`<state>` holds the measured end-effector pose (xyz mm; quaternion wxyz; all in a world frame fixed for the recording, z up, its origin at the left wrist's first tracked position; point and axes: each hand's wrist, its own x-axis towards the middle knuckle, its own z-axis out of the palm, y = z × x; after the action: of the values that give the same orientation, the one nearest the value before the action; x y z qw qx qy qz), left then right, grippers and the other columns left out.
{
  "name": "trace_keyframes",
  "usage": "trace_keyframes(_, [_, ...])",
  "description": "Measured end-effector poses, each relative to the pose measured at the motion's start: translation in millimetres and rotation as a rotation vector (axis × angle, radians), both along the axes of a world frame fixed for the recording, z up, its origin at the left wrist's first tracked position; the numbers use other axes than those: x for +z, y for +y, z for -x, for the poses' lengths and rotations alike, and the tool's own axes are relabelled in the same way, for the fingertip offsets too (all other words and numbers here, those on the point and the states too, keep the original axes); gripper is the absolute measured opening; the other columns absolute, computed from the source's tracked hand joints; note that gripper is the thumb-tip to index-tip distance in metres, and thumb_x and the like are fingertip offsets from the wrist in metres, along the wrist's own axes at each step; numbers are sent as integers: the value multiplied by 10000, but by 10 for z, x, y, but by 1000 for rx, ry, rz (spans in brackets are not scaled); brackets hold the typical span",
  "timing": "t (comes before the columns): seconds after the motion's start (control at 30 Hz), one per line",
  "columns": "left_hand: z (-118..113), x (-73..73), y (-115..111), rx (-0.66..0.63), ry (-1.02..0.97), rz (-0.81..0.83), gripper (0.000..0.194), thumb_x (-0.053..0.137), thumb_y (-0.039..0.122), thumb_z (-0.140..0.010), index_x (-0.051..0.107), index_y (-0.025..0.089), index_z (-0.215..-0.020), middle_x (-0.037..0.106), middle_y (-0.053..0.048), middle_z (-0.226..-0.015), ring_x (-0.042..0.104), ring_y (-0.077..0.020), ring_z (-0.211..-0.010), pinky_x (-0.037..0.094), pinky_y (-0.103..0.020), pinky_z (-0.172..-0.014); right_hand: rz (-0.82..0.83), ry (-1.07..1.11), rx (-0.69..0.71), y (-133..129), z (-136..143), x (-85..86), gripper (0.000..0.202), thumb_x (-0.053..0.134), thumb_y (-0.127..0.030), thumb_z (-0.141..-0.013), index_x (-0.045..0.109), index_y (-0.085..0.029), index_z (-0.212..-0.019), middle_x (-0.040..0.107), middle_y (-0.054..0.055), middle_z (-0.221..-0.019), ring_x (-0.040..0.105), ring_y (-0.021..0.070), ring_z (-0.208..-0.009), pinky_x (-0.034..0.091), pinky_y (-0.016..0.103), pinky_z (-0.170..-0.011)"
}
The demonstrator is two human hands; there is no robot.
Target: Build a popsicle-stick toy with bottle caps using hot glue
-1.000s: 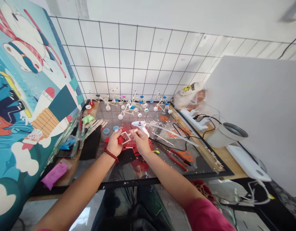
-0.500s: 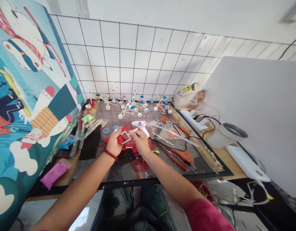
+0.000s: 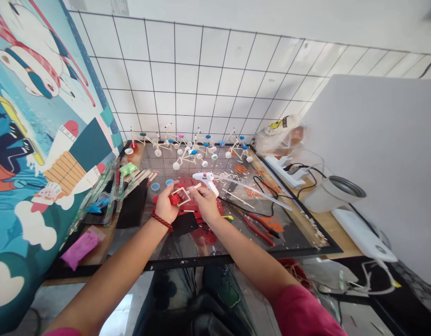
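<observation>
My left hand (image 3: 167, 206), with a red bead bracelet at the wrist, pinches a small four-sided frame of thin wooden sticks (image 3: 183, 202). Between the fingertips of my right hand (image 3: 205, 203) is a short wooden stick (image 3: 195, 186), close by the frame's right side; whether the two touch I cannot tell. Just beyond my right hand lies a white glue gun (image 3: 205, 177) on the glass-topped table. Two blue bottle caps (image 3: 155, 186) sit beyond my left hand. Red material (image 3: 205, 233) and a black piece (image 3: 185, 224) lie below the hands.
Several small stick-and-cap bicycle models (image 3: 193, 153) stand along the back. Red-handled pliers (image 3: 259, 229), a black cord and wood scraps lie at right, near a power strip (image 3: 285, 171) and a white pot (image 3: 332, 193). Packaged sticks and a pink packet (image 3: 80, 247) are at left.
The view has shifted slightly. Both hands stay nearly in place, still holding the frame and the short stick; the frame has turned a little between them.
</observation>
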<state>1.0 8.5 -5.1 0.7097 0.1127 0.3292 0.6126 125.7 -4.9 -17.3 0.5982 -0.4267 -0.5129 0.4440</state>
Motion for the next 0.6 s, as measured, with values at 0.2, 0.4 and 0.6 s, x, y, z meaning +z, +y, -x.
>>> trace_keyframes(0.2, [-16,25,-5,-2,-42,-2,205,493,215,-929,661,122,-856,548,-8,-582,535,-108,-502,480,-232,-522,-5,30,29,4,6,-13,353,657,-522,-808,694,-189,-697,587,-11,-626,515,137,-629,417,269,-626])
trace_keyframes(0.4, [-13,13,3,1,-50,-4,175,514,204,-915,653,120,-850,576,-18,-614,535,-111,-500,475,-240,-513,3,41,44,-13,11,14,358,658,-532,-805,697,-190,-707,579,-11,-619,512,137,-613,418,271,-608])
trace_keyframes(0.6, [-8,-12,10,4,-48,-5,155,528,204,-908,651,122,-862,595,-19,-636,543,-111,-507,478,-243,-517,1,45,44,-20,10,27,353,661,-529,-803,688,-194,-695,579,-12,-616,510,135,-607,423,269,-607])
